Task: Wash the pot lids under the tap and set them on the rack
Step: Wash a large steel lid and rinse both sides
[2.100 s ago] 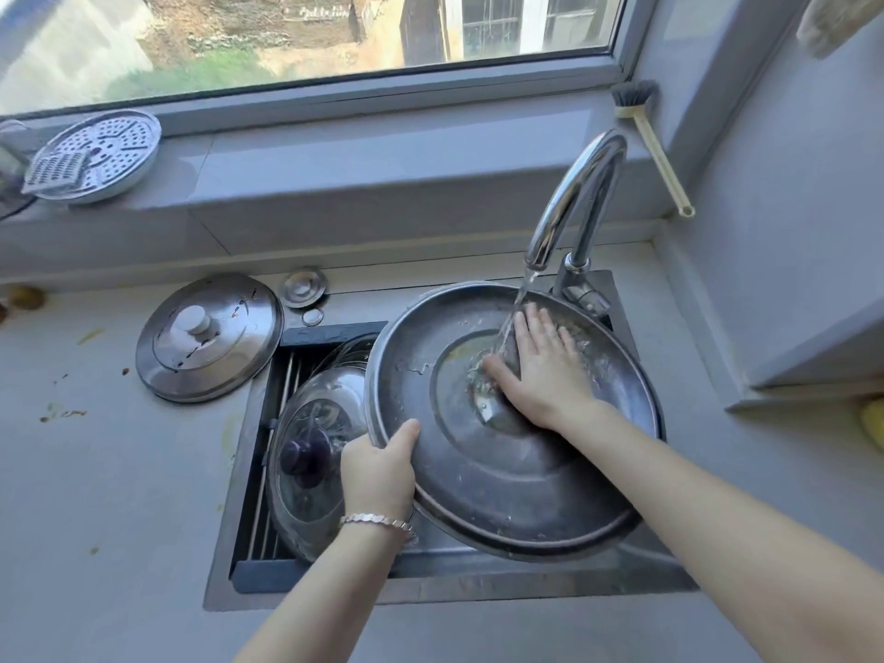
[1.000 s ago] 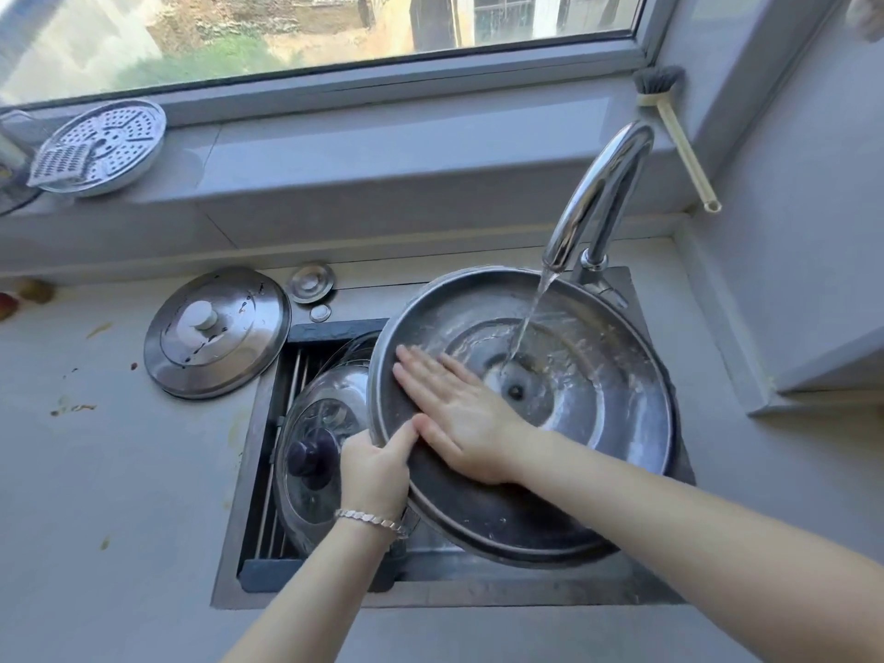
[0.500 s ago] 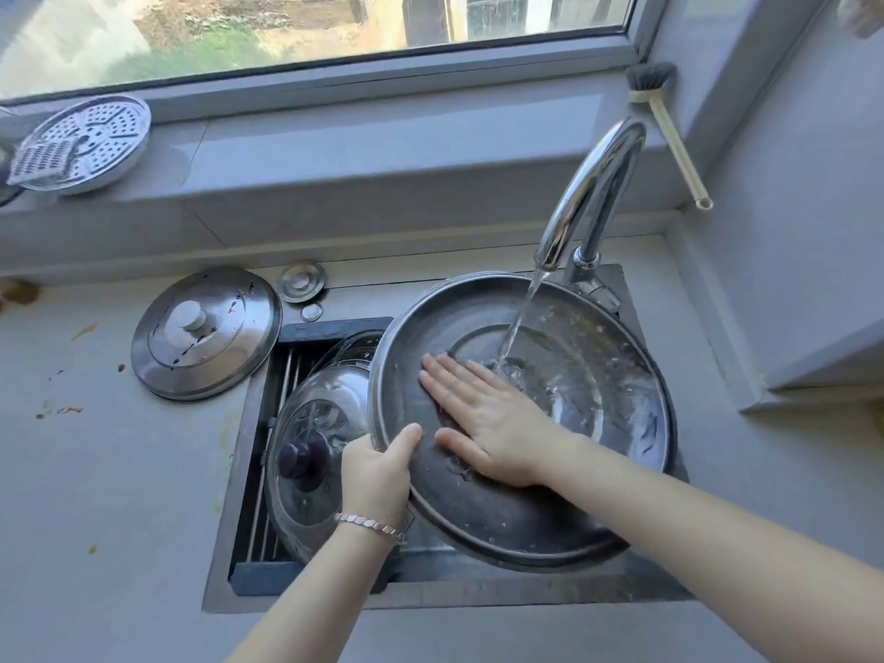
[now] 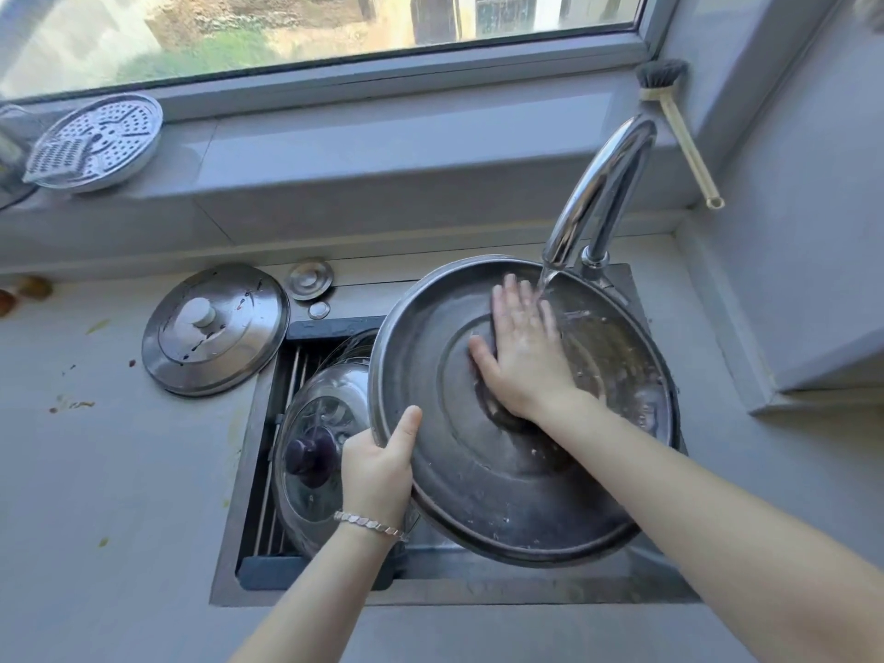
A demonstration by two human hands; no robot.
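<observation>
A big steel pot lid (image 4: 483, 476) is tilted over the sink, its hollow underside facing me. My left hand (image 4: 378, 471) grips its left rim, thumb on the inside. My right hand (image 4: 521, 356) lies flat with straight fingers on the lid's inner face, fingertips at the water stream from the tap (image 4: 598, 184). A glass lid (image 4: 315, 452) with a dark knob rests on the rack (image 4: 287, 375) in the sink's left part. A smaller steel lid (image 4: 215, 327) with a white knob lies on the counter.
A perforated steamer plate (image 4: 95, 141) leans on the window sill at far left. A dish brush (image 4: 679, 131) hangs at the right wall. A small sink plug (image 4: 309, 279) lies behind the sink. Food scraps dot the left counter (image 4: 95, 471).
My right hand has slid from the lid's left inner side up and right to the water stream. My left hand keeps its grip on the rim.
</observation>
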